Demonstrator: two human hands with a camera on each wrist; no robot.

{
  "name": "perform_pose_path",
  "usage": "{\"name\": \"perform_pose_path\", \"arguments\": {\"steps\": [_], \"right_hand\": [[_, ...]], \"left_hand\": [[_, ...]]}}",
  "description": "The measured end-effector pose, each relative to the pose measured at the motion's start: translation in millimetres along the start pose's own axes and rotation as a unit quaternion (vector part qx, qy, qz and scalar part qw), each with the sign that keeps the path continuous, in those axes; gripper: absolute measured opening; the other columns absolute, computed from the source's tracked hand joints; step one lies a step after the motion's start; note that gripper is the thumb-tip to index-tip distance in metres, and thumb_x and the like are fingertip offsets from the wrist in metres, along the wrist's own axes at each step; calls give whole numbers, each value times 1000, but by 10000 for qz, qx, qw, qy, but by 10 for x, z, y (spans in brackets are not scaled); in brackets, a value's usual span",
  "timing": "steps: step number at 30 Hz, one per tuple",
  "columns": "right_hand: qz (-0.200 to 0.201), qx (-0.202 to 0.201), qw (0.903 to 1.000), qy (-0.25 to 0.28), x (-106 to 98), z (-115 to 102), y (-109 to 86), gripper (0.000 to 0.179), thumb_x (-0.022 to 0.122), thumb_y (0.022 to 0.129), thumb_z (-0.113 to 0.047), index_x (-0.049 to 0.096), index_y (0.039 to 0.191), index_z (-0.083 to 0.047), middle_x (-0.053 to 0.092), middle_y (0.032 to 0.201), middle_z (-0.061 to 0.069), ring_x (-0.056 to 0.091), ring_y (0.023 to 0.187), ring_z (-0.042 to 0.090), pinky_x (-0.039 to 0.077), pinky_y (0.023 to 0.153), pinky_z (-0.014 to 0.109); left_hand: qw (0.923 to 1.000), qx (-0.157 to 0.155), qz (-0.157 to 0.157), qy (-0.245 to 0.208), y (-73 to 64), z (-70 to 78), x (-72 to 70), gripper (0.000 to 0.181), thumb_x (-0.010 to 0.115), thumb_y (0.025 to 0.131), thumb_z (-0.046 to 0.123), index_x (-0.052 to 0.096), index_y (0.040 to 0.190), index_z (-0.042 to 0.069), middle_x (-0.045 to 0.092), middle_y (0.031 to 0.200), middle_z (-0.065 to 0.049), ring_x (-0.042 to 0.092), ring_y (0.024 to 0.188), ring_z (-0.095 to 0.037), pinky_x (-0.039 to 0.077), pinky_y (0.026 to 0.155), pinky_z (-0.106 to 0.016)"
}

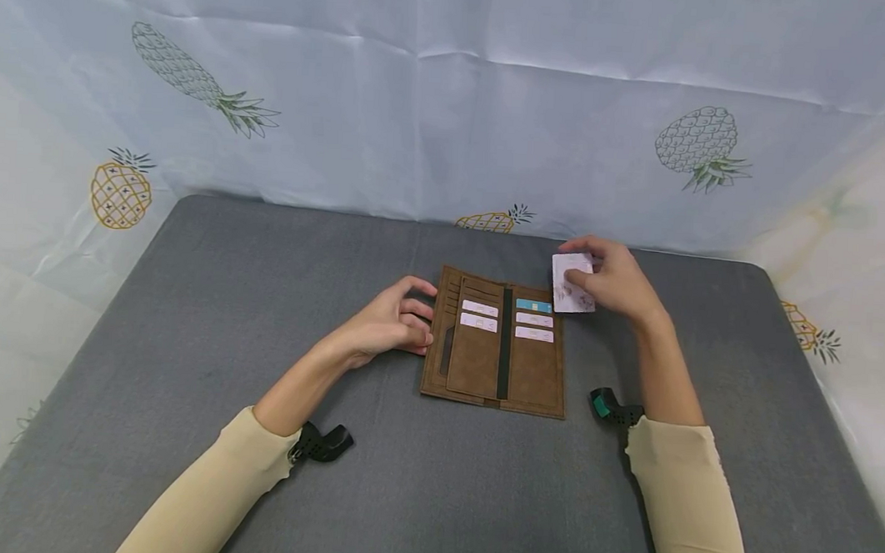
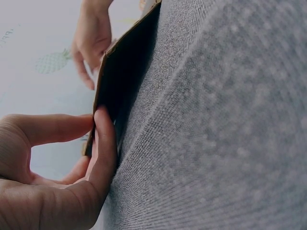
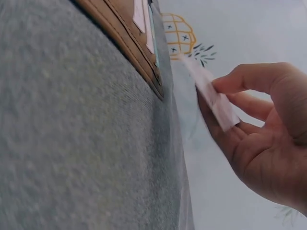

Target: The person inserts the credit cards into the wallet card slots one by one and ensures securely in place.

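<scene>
A brown bifold wallet [image 1: 535, 377] lies spread on the grey table with a dark strip down its middle. White cards [image 1: 478, 321] peek from its left slots; a blue card [image 1: 533, 306] tops further white ones [image 1: 534, 334] on the right. My left hand [image 1: 383, 319] grips the wallet's left edge; the left wrist view shows the thumb on one face, a finger beneath, and that edge [image 2: 127, 57] raised off the cloth. My right hand [image 1: 621, 282] pinches a pale printed card [image 1: 565, 291] just beyond the upper right corner. Whether it is a single card, I cannot tell.
The grey cloth-covered table [image 1: 276, 301] extends around the wallet. Behind it hangs a white curtain [image 1: 420, 125] with pineapple prints. Black wrist mounts [image 1: 326, 444] sit at both cuffs, close above the tabletop.
</scene>
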State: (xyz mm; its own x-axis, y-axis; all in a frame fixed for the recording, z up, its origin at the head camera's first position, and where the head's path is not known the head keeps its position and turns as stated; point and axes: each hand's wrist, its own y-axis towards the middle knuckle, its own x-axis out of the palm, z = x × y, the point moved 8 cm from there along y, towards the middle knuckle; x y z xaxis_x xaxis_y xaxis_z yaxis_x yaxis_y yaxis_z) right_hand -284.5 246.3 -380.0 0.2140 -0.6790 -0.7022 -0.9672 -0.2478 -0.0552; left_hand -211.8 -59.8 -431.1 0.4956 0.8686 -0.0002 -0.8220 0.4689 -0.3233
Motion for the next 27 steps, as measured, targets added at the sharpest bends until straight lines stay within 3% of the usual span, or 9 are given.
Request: {"name": "perform_pose_path", "arguments": {"steps": [3, 7, 11, 15, 23, 27], "right_hand": [[111, -62, 9999, -31, 14, -26, 6, 39, 69, 104, -9, 67, 141, -1, 63, 150, 25, 66, 124, 37, 50, 82, 25], [160, -10, 9995, 262, 43, -51, 12, 37, 71, 104, -10, 68, 140, -3, 66, 144, 24, 73, 101, 21, 55, 72, 25], [300, 120, 9976, 618, 68, -70, 21, 38, 73, 103, -10, 68, 141, -5, 71, 133, 25, 69, 83, 6, 59, 69, 28], [387, 243, 9952, 863, 96, -84, 29, 39, 75, 103, -15, 69, 140, -8, 75, 118, 22, 67, 78, 8, 59, 71, 32], [238, 291, 9891, 1422, 165, -123, 53, 36, 74, 104, -18, 69, 137, -4, 75, 107, -2, 67, 79, 7, 62, 73, 29], [241, 264, 9879, 1510, 195, -161, 56, 35, 71, 105, -15, 67, 138, -3, 77, 104, 0, 65, 76, 8, 61, 69, 28]], "left_hand": [[10000, -1, -8, 2, 1, -3, 5, 74, 68, 91, -14, 38, 156, 7, 57, 131, -20, 70, 96, -18, 69, 82, -38], [10000, -18, -4, 32, -5, -4, 6, 74, 68, 92, -13, 38, 156, 7, 57, 133, -21, 70, 97, -19, 68, 83, -38], [10000, -25, 12, 48, -8, -5, 1, 74, 67, 92, -13, 38, 156, 7, 56, 133, -22, 70, 98, -19, 69, 83, -38], [10000, -30, 25, 44, -4, -12, -6, 74, 67, 92, -13, 38, 156, 8, 55, 133, -21, 70, 98, -20, 69, 83, -38], [10000, -27, 14, 67, 5, -20, -12, 74, 67, 92, -13, 38, 157, 8, 56, 133, -21, 70, 98, -20, 69, 84, -40], [10000, -19, 3, 53, 7, -15, -8, 74, 67, 92, -13, 38, 157, 8, 56, 132, -20, 70, 98, -20, 69, 83, -39]]}}
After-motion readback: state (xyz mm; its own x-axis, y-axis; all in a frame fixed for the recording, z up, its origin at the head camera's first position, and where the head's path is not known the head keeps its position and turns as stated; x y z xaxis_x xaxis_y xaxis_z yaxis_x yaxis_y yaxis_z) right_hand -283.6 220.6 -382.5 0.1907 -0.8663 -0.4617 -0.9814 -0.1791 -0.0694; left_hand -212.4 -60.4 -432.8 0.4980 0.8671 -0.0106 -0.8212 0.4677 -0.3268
